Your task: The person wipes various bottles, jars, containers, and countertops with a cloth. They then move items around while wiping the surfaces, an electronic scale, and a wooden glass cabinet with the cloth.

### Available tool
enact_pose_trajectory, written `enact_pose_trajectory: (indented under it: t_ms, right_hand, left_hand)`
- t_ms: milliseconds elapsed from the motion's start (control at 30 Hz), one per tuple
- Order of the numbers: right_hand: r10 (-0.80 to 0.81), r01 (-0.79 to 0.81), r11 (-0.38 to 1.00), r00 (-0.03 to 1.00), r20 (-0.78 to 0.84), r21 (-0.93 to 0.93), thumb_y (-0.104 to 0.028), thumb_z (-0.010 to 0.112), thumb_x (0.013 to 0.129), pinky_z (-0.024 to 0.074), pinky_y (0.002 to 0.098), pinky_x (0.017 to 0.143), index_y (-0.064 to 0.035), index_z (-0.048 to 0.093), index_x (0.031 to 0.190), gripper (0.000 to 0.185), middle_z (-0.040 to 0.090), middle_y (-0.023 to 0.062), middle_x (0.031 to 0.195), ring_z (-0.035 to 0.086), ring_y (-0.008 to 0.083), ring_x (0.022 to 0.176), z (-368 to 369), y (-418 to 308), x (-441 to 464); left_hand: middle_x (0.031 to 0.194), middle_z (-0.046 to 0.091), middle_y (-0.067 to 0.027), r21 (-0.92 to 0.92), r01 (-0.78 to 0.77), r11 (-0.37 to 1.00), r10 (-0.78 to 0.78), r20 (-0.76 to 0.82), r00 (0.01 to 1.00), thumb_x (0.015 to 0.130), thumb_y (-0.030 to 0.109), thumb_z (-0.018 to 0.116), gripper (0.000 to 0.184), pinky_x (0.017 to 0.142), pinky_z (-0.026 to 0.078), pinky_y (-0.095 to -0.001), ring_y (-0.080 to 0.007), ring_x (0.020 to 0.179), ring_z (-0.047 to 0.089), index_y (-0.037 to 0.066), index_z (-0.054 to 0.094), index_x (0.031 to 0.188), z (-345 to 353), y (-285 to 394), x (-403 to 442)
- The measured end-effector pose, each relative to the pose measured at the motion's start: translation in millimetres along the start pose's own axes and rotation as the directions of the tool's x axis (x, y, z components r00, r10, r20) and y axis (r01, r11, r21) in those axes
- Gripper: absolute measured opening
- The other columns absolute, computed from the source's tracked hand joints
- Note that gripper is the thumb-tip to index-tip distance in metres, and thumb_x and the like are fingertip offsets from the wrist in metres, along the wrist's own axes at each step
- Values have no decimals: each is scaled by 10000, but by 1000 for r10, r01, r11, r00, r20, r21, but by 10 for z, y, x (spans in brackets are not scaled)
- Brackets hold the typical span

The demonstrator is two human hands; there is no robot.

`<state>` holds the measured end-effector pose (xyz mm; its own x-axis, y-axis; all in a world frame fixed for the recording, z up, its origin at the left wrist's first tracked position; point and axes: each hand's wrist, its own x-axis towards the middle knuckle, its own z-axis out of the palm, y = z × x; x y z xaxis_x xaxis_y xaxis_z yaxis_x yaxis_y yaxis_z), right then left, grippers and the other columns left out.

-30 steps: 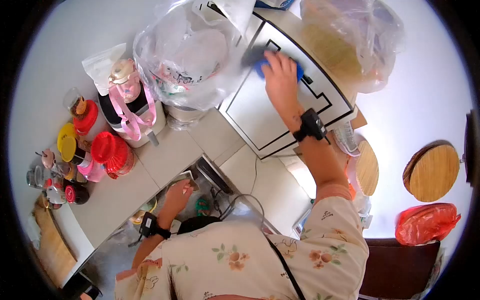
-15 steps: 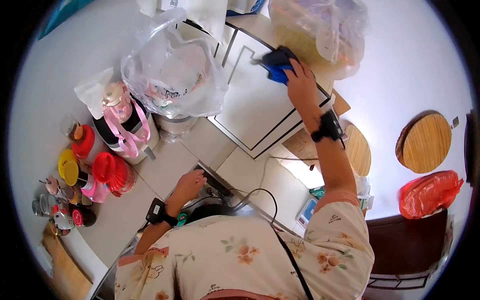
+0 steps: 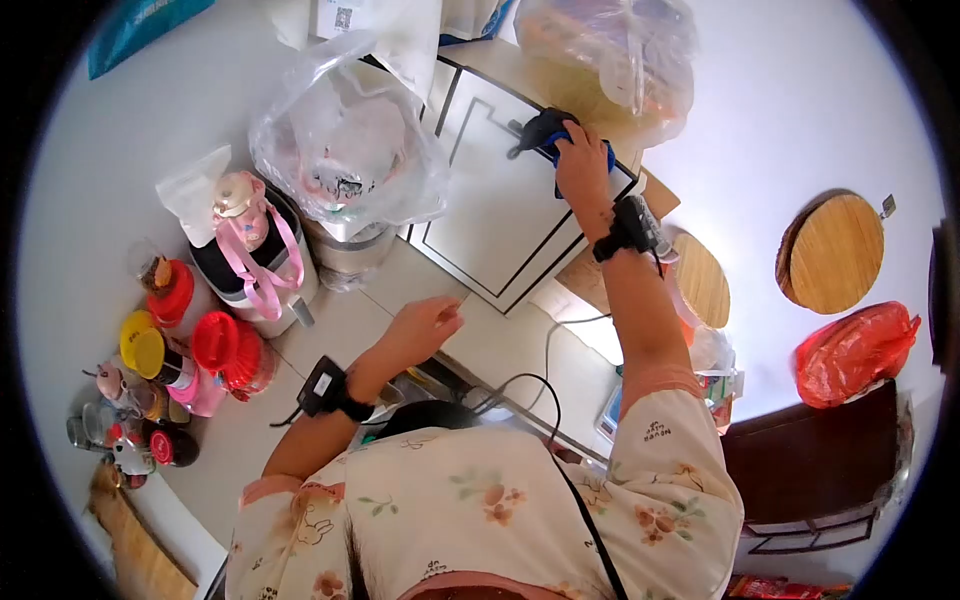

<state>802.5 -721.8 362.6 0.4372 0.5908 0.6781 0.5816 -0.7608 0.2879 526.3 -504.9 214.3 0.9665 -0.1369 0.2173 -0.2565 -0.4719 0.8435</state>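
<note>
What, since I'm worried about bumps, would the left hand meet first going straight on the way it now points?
Probably the near edge of the white panel with black lines, ahead of the left hand, though depth is unclear.

The right hand (image 3: pixel 582 170) partly hides the cloth (image 3: pixel 546 130).

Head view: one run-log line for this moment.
right hand grip: holds blue-black cloth at edge of white panel | left hand grip: nothing visibly held, over countertop
</note>
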Motion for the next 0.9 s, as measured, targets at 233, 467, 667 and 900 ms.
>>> enact_pose_trajectory:
  t_ms: [233,467,667,900]
  right_hand:
    - [131,-72,740,991,-39,668,-26,589,824,404,508,1074,-47,623,1222,401,577,226,1324,492,459,1254,-602,-473,114]
    - [10,112,712,985,-169,694,-94,634,877,432,471,1054,-43,582,1229,360,587,205,1335,528,430,1234,-1071,-23,-61]
    - [9,11,920,999,-48,391,-86,647,877,477,468,886,-48,641,1048,175,635,138,1077,571,368,1037,-538,969,-241]
    - [50,-29,930,997,-50,366,-78,663,861,474,460,872,-66,613,1103,247,617,114,1077,574,351,1027,-338,1028,-276]
  left_hand:
    - [1367,595,-101,-930,-39,365,-275,-147,950,1019,454,581,628,951,518,-371,-183,1240,573,79,417,1495,31,1165,1396]
    - [1105,659,-70,-809,-344,477,-254,-501,827,945,248,646,343,855,515,-324,-223,997,650,47,628,1223,-370,1235,2494]
    - [1034,725,-215,197,-107,975,219,-937,273,943,218,606,293,854,543,-440,-348,1013,691,-34,683,1072,-1273,1329,3441]
    - [1241,671,-195,875,51,481,151,-140,979,946,496,534,532,1008,475,-501,-438,1136,624,82,664,1255,-1551,338,4239]
